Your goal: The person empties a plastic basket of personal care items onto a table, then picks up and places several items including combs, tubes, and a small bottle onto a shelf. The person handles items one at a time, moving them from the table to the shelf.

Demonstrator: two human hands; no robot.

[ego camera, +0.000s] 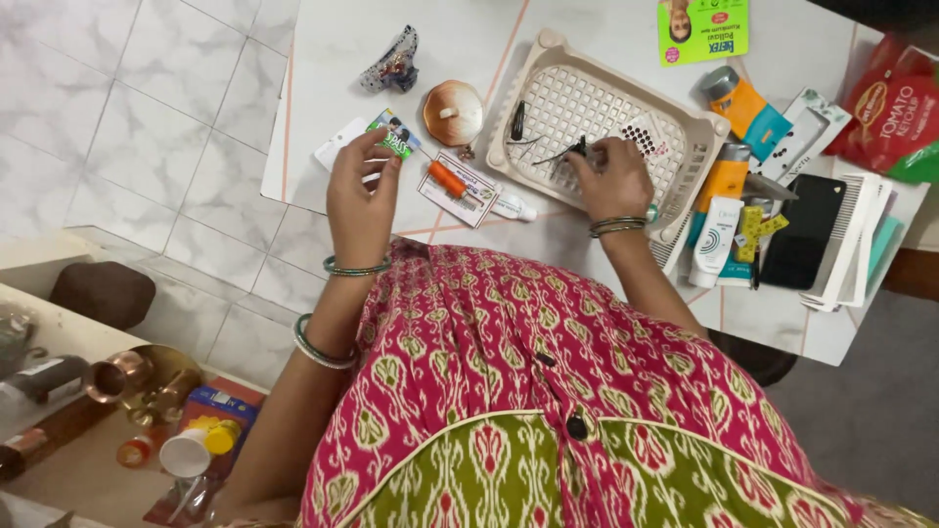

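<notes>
My left hand [360,200] grips a small green packet [396,139], pinched between thumb and fingers just above the bench [333,59]. A white card [337,145] lies under the packet, partly hidden by my fingers. My right hand [611,178] is down in the beige tray [548,54], fingers curled around a small dark clip [579,149]; I cannot tell how firmly it is held. More dark pins [518,122] lie on the tray's grid floor to the left of that hand, and a dotted sticker sheet [646,137] lies just to its right.

Between my hands lies a carded tube with an orange cap [452,181], touching the tray's near corner. Beyond it sits a round brown lid [453,110], and further left a patterned hair claw [393,64].

To the right of the tray, well apart from my left hand, tubes crowd together: an orange one [724,181], a white one [714,242], and an orange-and-teal bottle [748,108]. A black comb [804,230] and a white comb [861,244] lie beside them, and a red sachet [895,108] rests at the far edge.
</notes>
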